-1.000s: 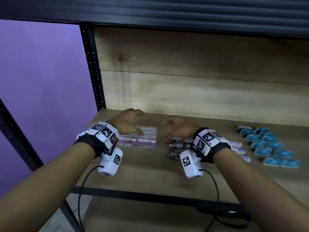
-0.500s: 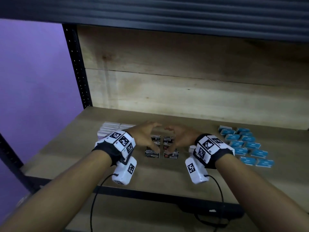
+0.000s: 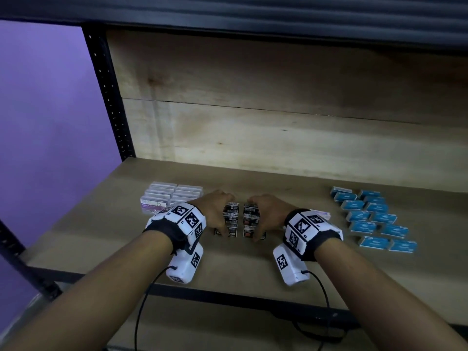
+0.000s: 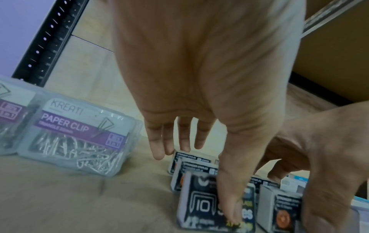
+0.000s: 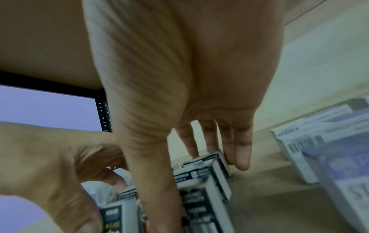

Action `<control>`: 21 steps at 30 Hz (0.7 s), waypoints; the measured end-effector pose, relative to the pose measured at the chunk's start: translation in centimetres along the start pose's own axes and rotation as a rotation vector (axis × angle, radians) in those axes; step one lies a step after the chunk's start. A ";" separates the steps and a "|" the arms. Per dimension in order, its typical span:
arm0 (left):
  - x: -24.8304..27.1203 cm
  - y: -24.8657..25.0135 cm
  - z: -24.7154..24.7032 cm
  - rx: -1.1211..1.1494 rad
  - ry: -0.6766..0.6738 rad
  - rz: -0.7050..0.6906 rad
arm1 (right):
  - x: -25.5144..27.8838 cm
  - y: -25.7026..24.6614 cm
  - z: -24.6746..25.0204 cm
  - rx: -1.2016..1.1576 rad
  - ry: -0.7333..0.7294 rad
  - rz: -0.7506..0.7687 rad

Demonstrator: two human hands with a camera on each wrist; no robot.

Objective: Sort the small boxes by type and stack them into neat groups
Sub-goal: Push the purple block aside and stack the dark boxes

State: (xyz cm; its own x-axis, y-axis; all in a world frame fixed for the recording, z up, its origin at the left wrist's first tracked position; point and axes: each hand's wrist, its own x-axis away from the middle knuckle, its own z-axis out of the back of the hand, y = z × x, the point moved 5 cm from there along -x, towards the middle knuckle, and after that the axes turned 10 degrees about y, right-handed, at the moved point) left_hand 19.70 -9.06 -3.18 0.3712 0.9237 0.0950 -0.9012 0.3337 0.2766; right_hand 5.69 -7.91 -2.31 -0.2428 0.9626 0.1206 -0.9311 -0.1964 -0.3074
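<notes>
Two short rows of black staple boxes point(image 3: 232, 219) lie side by side at mid-shelf. My left hand point(image 3: 219, 214) spans the left row: in the left wrist view its thumb point(image 4: 229, 189) presses the front of the nearest staple box point(image 4: 199, 205) and its fingers point(image 4: 157, 146) reach down at the far end. My right hand point(image 3: 264, 216) spans the right row point(image 3: 251, 220) the same way, thumb point(image 5: 155, 189) on the near box and fingers point(image 5: 239, 154) against the far box point(image 5: 211, 157). The hands hide much of both rows.
Clear paper clip boxes point(image 3: 172, 198) stand grouped just left of the left hand, seen close in the left wrist view point(image 4: 79, 141). Blue boxes point(image 3: 372, 219) lie in two rows at the right. Pale boxes point(image 5: 319, 149) sit beside the right wrist. A wooden back wall point(image 3: 278, 138) closes the shelf.
The left hand left the paper clip boxes and came right to the staple boxes. Both hands dropped onto the two staple rows and now hold them between thumb and fingers.
</notes>
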 end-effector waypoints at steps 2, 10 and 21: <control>-0.1 0.0 0.1 -0.006 0.009 -0.002 | -0.1 0.0 0.0 0.011 0.008 -0.010; -0.2 -0.3 0.0 0.018 0.025 -0.019 | 0.0 0.1 -0.1 0.026 0.049 0.001; -0.8 -0.6 -0.3 0.035 0.001 -0.012 | -0.2 0.3 -0.2 0.012 0.045 -0.001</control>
State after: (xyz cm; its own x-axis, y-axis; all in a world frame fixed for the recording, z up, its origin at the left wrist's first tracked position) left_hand 19.85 -9.94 -3.70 0.3816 0.9199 0.0904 -0.8883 0.3379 0.3109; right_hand 5.54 -8.14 -2.59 -0.2299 0.9700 0.0786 -0.9347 -0.1976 -0.2955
